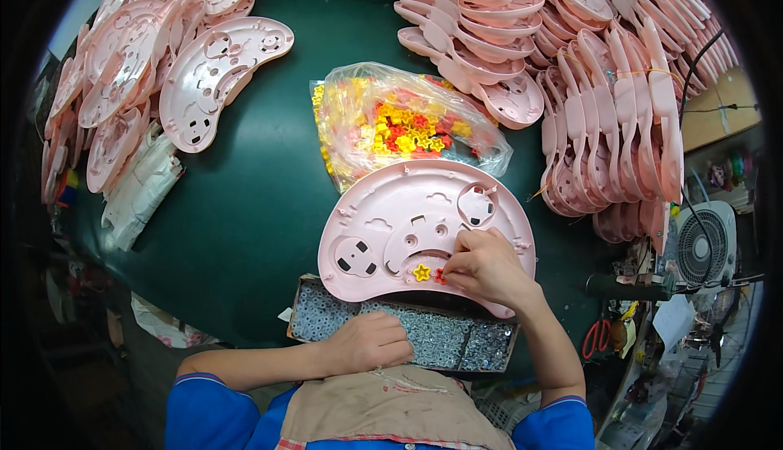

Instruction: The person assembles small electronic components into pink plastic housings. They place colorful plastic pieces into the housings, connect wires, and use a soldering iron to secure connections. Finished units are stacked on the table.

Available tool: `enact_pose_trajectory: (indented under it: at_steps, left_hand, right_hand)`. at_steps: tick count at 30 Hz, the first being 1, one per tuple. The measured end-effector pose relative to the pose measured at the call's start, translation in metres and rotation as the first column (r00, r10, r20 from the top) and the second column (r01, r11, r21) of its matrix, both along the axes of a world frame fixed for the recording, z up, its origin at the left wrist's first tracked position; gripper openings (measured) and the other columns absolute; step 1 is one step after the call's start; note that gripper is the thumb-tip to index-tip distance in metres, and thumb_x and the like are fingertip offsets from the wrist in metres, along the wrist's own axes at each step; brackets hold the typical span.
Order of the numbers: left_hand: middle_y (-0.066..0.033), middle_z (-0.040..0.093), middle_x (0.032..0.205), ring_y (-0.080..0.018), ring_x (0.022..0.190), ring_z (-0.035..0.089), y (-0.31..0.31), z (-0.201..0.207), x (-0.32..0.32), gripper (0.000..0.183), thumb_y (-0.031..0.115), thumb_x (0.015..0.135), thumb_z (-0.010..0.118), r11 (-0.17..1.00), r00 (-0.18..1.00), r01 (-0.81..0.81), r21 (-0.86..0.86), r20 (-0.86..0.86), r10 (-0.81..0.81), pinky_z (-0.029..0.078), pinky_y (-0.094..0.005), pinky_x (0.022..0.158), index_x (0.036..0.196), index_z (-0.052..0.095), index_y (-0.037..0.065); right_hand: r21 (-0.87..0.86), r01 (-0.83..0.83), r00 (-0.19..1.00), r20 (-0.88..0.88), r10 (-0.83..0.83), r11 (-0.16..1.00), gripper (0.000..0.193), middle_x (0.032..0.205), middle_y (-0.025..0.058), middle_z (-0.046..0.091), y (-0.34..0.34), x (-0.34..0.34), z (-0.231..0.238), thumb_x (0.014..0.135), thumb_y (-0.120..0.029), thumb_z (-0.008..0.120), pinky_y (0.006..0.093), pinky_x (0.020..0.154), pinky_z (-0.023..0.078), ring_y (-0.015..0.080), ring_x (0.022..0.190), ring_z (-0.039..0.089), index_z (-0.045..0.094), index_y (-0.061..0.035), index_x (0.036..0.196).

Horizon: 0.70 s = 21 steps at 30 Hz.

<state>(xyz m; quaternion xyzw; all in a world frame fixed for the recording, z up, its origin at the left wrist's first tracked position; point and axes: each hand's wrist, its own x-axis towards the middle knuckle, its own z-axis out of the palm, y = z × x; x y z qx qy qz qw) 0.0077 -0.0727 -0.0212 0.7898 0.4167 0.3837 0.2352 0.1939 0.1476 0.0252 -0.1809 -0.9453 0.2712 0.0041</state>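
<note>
A pink curved plastic panel (363,205) lies in front of me, its ribbed inner side up. At its near middle sits a yellow star-shaped plastic piece (422,272). Just right of that, the bent fingers of my right hand (489,266) pinch a red star-shaped piece (440,275), which they partly cover. My left hand (371,342) is closed, with its fingers curled over the near edge of a box of small metal parts (440,332). What those fingers hold, if anything, is hidden.
Beyond the panel lies a clear plastic bag (359,124) of yellow and red star pieces. Similar pink panels are stacked at the left (122,50) and right (612,124). Red-handled scissors (596,337) and a grey fan (705,242) are at the right.
</note>
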Motion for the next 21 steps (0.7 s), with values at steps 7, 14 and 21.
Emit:
enact_pose_trajectory:
  at_steps: [7, 14, 21]
  left_hand:
    - [-0.0037, 0.059, 0.087, -0.0225, 0.082, 0.061, 0.002, 0.003, 0.0, 0.016, 0.011, 0.079, 0.072, 0.999, 0.996, -0.007, -0.048, 0.089, 0.012, 0.05, -0.035, 0.067, 0.093, 0.065, 0.007]
    - [-0.0077, 0.068, 0.107, -0.0254, 0.091, 0.069, -0.004, 0.005, 0.003, 0.034, 0.003, 0.08, 0.067, 0.991, 0.992, -0.001, -0.131, 0.122, 0.017, 0.057, -0.0368, 0.073, 0.114, 0.069, 0.004]
    - [-0.0059, 0.067, 0.107, -0.0239, 0.086, 0.07, -0.005, 0.006, 0.003, 0.03, 0.003, 0.08, 0.068, 0.984, 0.987, 0.067, -0.168, 0.154, -0.041, 0.057, -0.0348, 0.068, 0.11, 0.068, 0.004]
  right_hand:
    - [0.042, -0.014, 0.998, 0.063, 0.011, 0.999, 0.008, 0.081, 0.0043, 0.061, 0.0, -0.006, 0.002, 0.078, -0.023, 0.078, 0.0402, 0.079, 0.043, 0.0237, 0.084, 0.064, 0.081, -0.0161, 0.082]
    - [0.084, 0.015, 0.995, 0.1, -0.023, 0.996, 0.006, 0.08, 0.0058, 0.062, -0.003, -0.011, 0.004, 0.075, -0.02, 0.077, 0.0417, 0.08, 0.044, 0.0255, 0.083, 0.065, 0.079, -0.0148, 0.075]
    - [0.144, 0.067, 0.992, 0.096, -0.082, 0.987, 0.009, 0.082, 0.0083, 0.066, -0.009, -0.014, -0.002, 0.074, -0.02, 0.076, 0.0432, 0.08, 0.044, 0.0278, 0.084, 0.066, 0.077, -0.0121, 0.07]
